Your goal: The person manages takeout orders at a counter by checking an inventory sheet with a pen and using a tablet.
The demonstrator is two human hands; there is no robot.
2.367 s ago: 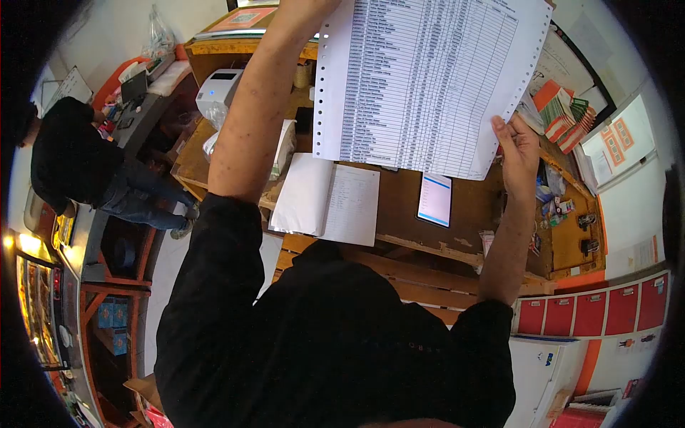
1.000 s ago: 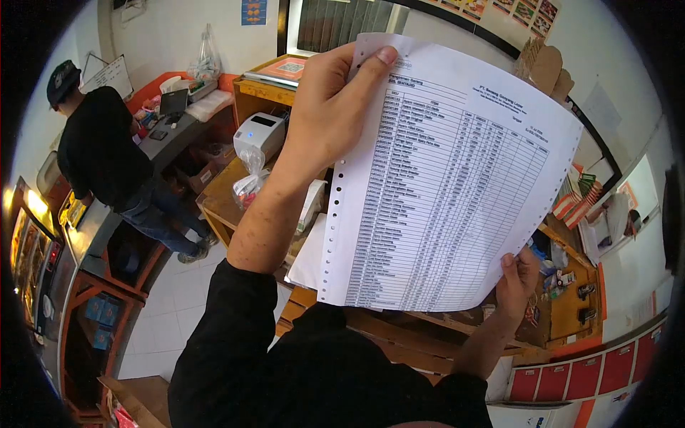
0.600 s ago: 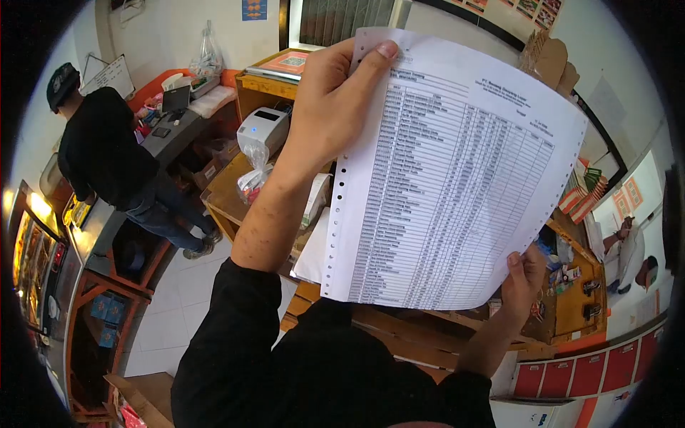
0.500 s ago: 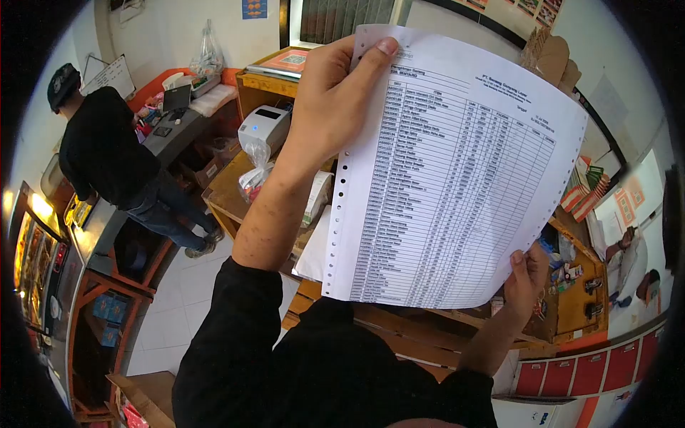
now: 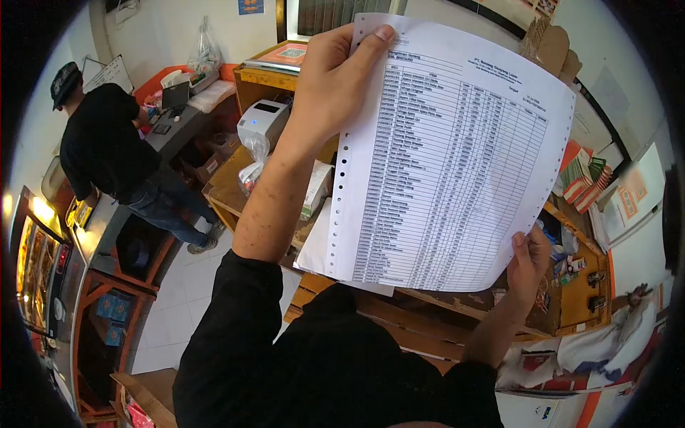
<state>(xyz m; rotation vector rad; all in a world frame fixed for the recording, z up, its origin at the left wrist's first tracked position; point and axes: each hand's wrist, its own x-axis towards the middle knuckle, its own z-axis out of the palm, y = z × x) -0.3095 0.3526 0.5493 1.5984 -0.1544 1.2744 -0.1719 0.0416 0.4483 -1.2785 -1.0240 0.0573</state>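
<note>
A large printed sheet (image 5: 442,178) with sprocket holes along both sides is held up before me, covered by a long table of rows and columns. My left hand (image 5: 334,82) pinches its upper left corner, thumb on the front and fingers behind. Lower down, my right hand (image 5: 529,262) grips the right edge, its thumb on the front. The sheet bows slightly between the two hands. Behind its lower left edge, other white paper (image 5: 314,246) shows on the wooden desk.
A white label printer (image 5: 262,123) stands on the wooden desk (image 5: 228,187). At the left counter (image 5: 175,139), a person in black (image 5: 107,150) stands near a lit display case (image 5: 36,264). Another person in pale clothing (image 5: 614,342) is blurred at right. An open carton (image 5: 146,396) lies lower left.
The sheet and my left hand sit slightly higher in view, with the grip unchanged. The person in pale clothing at right has come nearer and lower in view.
</note>
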